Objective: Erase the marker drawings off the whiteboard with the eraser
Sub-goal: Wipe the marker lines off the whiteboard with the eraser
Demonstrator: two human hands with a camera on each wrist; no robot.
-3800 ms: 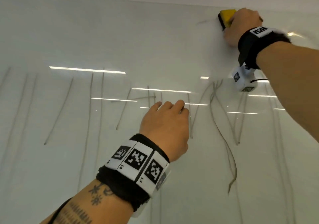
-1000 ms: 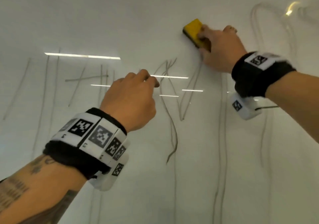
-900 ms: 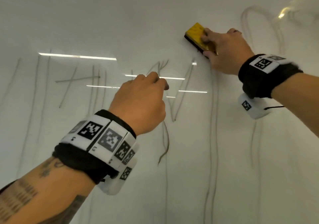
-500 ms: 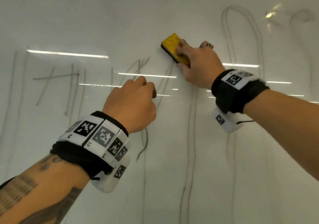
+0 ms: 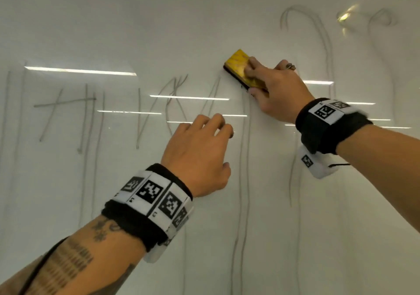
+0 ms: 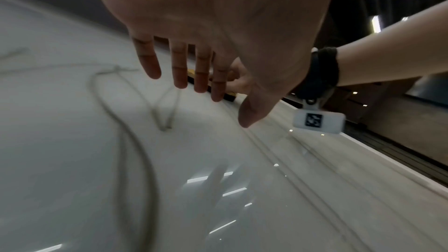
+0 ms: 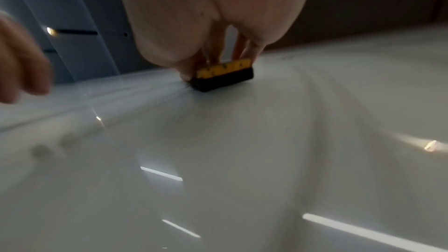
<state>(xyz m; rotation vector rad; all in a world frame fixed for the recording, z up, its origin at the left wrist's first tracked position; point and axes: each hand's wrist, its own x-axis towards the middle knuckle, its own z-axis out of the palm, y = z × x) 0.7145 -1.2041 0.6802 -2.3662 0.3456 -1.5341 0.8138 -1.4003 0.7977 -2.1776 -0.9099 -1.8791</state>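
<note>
1. One yellow-backed block eraser with a black felt pad lies flat against the glossy white whiteboard, tilted, at the top of grey marker lines.
2. Right hand grips the eraser, fingers across its back, thumb at its lower edge.
3. Left hand hovers lower left, fingers loosely extended and holding nothing; contact with the board cannot be told.
4. Black wristbands with white coded tags wrap both wrists.
</note>
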